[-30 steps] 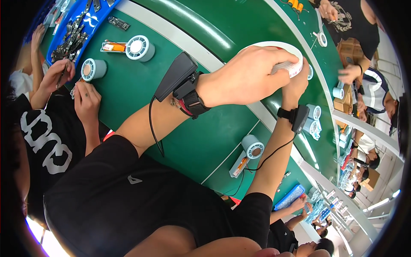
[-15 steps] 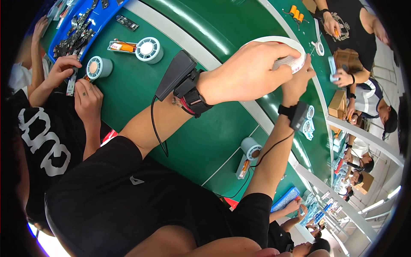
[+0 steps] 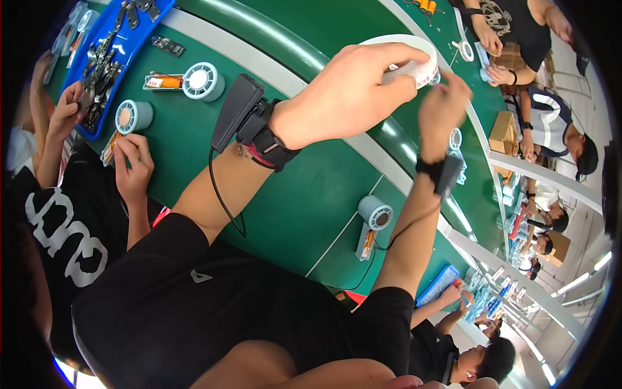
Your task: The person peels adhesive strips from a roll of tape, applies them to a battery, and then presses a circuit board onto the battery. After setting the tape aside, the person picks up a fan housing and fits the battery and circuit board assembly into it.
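My left hand [image 3: 353, 94] is stretched over the far edge of the green table, its fingers and thumb closed round a white roll of tape or labels [image 3: 424, 48] with red print. Close to the roll's right side is my right hand [image 3: 444, 117], smeared by motion. Its fingertips are too blurred to show whether they hold anything. Both wrists carry black strapped-on devices with cables. Nearer to me, beside my right forearm, lies a light-blue round fan head [image 3: 374, 212] joined to an open handle casing [image 3: 365, 243] with an orange part inside.
At the left, a co-worker's hands [image 3: 133, 165] work at another fan head [image 3: 134, 117]. A further fan [image 3: 203, 81] and a circuit board [image 3: 167, 45] lie near a blue tray [image 3: 150, 31] of boards. Beyond the grey rail runs a green conveyor belt [image 3: 285, 45]; other people sit across it.
My right hand has drawn slightly back from the roll and is now blurred. My left hand keeps its grip. The co-worker at left has lifted one hand toward the blue tray.
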Tool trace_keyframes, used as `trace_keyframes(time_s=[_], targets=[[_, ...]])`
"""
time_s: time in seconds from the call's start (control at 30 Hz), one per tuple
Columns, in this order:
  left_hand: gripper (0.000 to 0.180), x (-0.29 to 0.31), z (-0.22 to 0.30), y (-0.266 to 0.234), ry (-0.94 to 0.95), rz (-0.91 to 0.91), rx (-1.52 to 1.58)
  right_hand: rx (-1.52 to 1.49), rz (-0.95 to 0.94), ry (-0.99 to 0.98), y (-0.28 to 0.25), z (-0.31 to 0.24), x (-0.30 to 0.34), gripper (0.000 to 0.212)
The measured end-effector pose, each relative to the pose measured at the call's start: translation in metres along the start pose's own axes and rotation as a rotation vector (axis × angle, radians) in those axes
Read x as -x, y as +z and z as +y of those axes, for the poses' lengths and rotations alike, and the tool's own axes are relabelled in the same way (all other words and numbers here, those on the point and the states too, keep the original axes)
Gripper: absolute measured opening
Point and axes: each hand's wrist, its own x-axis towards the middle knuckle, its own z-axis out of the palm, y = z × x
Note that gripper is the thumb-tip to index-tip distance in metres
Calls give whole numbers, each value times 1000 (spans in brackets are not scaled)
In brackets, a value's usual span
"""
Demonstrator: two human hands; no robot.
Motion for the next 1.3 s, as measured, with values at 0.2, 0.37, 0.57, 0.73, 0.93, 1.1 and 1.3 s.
trace_keyframes(time_s=[0.2, 0.37, 0.57, 0.73, 0.93, 1.1, 1.3], targets=[[33, -4, 8, -9, 16, 49, 8, 98, 21, 300, -106, 106, 95, 40], [32, -7, 18, -24, -22, 121, 154, 2, -346, 340, -98, 121, 110, 55], [34, -8, 20, -31, -53, 121, 154, -4, -477, 274, -90, 108, 81, 65], [33, -8, 10, -34, -73, 239, -85, 78, -267, 129, -84, 160, 63, 63], [37, -18, -28, -41, -36, 427, -482, 367, 26, 149, -69, 349, 2, 57], [44, -22, -40, -39, -123, 490, -558, 566, 138, 299, -28, 428, -4, 61], [44, -24, -43, -44, -61, 544, -517, 687, 243, 557, -8, 330, -14, 37]])
